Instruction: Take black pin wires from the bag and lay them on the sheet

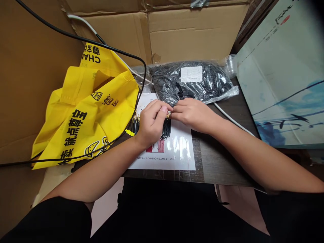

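Left hand (152, 125): curled closed, fingers and thumb pinched around the top of a bundle of black wires (166, 128), at the middle of the frame.
Right hand (193, 114): fingers extended toward the left hand, fingertips (172, 113) at the bundle's gold metal terminals; firmness of any grip impossible to tell.
Wire bundle: lower wire ends hanging down over a printed paper sheet (177, 153), gold-tipped top end between both hands.
Second wire group: more black wires with gold tips (135, 124) just left of the left hand, on the sheet's left edge, beside a small yellow tag (130, 132).
Sheet: white, with the printed code DRS-206DC-E001-01 along its lower edge, lying on a dark wood-grain table (217, 162).
Bagged wires: clear plastic bag (192, 84) full of black wires, white label on top, just above the hands.
Cups: clear plastic cup (143, 82) at the bag's left end; clear cups (230, 65) at its right end.
Yellow fabric bag (83, 114): crumpled, black Chinese lettering, left of the sheet.
Cables: black cable (144, 67) looping over the bag; white cable (233, 118) on the table, right.
Backdrop: cardboard box panels (111, 33) at upper left, printed blue-and-white board (280, 94) at right.
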Motion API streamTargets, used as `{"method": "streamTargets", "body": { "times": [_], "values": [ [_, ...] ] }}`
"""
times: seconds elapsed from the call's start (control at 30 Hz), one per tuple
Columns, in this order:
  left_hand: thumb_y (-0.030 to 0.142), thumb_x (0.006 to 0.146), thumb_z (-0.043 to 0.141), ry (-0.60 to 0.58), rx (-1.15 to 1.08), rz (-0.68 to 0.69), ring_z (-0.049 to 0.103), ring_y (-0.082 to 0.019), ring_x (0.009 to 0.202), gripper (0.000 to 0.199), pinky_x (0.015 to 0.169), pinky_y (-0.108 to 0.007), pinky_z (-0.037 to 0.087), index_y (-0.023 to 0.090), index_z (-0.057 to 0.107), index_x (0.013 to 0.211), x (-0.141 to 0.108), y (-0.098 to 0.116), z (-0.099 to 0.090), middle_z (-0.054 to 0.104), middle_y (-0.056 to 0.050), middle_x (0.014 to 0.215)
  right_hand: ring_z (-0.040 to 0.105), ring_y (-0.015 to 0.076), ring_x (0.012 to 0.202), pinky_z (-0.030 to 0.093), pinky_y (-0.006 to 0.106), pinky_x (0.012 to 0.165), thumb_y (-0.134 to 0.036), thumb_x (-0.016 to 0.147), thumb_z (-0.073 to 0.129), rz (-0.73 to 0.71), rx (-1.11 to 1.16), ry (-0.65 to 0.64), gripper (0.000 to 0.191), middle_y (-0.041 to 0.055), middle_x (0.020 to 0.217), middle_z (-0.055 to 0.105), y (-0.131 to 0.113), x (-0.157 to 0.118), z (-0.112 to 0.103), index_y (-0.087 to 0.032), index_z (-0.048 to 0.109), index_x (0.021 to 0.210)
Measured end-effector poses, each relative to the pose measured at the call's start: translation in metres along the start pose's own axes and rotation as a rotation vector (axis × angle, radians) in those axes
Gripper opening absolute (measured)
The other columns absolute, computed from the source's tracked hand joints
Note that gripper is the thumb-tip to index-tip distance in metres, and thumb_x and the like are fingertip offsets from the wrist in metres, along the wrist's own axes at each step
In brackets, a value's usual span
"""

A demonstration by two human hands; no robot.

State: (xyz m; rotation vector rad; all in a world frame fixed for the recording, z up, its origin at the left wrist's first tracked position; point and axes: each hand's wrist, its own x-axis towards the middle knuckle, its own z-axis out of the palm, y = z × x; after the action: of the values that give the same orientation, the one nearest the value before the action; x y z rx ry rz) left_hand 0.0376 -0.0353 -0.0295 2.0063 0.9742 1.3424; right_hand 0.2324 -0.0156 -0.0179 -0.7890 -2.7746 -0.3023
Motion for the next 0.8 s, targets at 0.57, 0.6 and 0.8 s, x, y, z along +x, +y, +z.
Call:
{"method": "streamTargets", "body": {
  "times": [0.57,0.6,0.8],
  "values": [
    [0.028,0.095,0.057,-0.086,0.175,0.088,0.062,-0.013,0.078,0.017,0.075,-0.028,0.047,0.018,0.07,0.09,0.001,-0.003,0.003,0.071,-0.002,0.081,0.064,0.0151,0.08,0.046,0.031,0.075,-0.037,0.091,0.062,0.388,0.527,0.177,0.019,-0.0006,0.087,0.071,0.008,-0.004,-0.043,-0.024,0.07,0.102],
    [0.028,0.094,0.058,-0.083,0.177,0.076,0.062,-0.012,0.078,0.016,0.075,-0.027,0.048,0.018,0.07,0.092,0.001,-0.002,0.003,0.071,-0.002,0.083,0.064,0.0157,0.079,0.047,0.032,0.075,-0.038,0.091,0.062,0.425,0.521,0.183,0.02,0.0,0.089,0.072,0.012,-0.006,-0.044,-0.024,0.07,0.102],
    [0.026,0.092,0.06,-0.074,0.179,0.04,0.062,-0.01,0.075,0.014,0.074,-0.025,0.05,0.018,0.071,0.096,0.0,-0.002,0.005,0.072,-0.002,0.088,0.062,0.0234,0.082,0.043,0.04,0.072,-0.027,0.091,0.053,0.694,0.172,0.104,0.022,0.0074,0.089,0.071,0.05,-0.025,-0.028,-0.024,0.075,0.091]
  ]
}}
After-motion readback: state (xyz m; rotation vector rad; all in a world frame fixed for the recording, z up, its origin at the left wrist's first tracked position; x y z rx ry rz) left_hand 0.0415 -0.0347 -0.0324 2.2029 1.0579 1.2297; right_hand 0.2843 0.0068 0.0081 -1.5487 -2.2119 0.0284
